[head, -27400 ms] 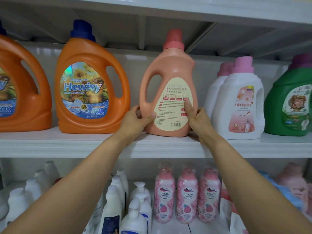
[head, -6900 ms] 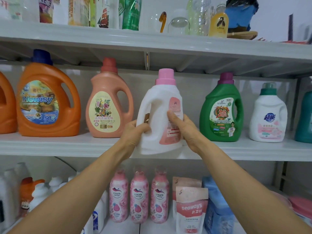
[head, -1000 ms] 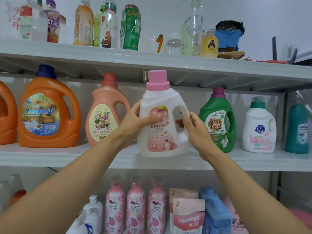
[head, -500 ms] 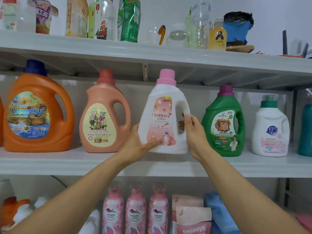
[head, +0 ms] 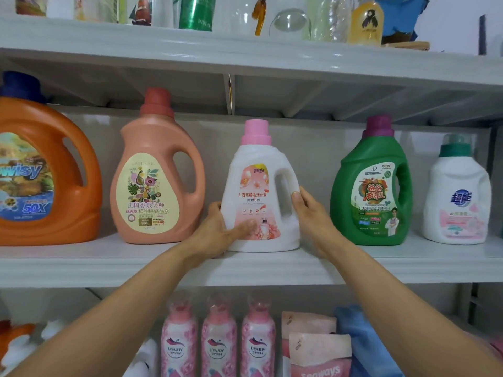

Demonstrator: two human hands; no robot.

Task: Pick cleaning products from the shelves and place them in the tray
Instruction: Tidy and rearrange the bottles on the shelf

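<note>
A white detergent jug [head: 258,186] with a pink cap and a pink label stands upright on the middle shelf [head: 245,268], label facing me. My left hand [head: 217,232] clasps its lower left side, thumb across the label. My right hand [head: 310,213] holds its right side by the handle. To its left stand a salmon jug [head: 158,180] and an orange jug [head: 46,175]. On its right are a green jug [head: 375,186] and a small white jug [head: 457,197]. No tray is in view.
The upper shelf [head: 245,53] carries drink bottles and a glass close above the jugs' caps. On the lower shelf stand three pink bottles [head: 217,344], pink refill pouches [head: 318,352], a blue pack [head: 364,344] and white pump bottles at the left.
The white jug has come down from the air in front of the shelf and now rests on the middle shelf. Both hands have stayed on it, sliding lower on its sides.
</note>
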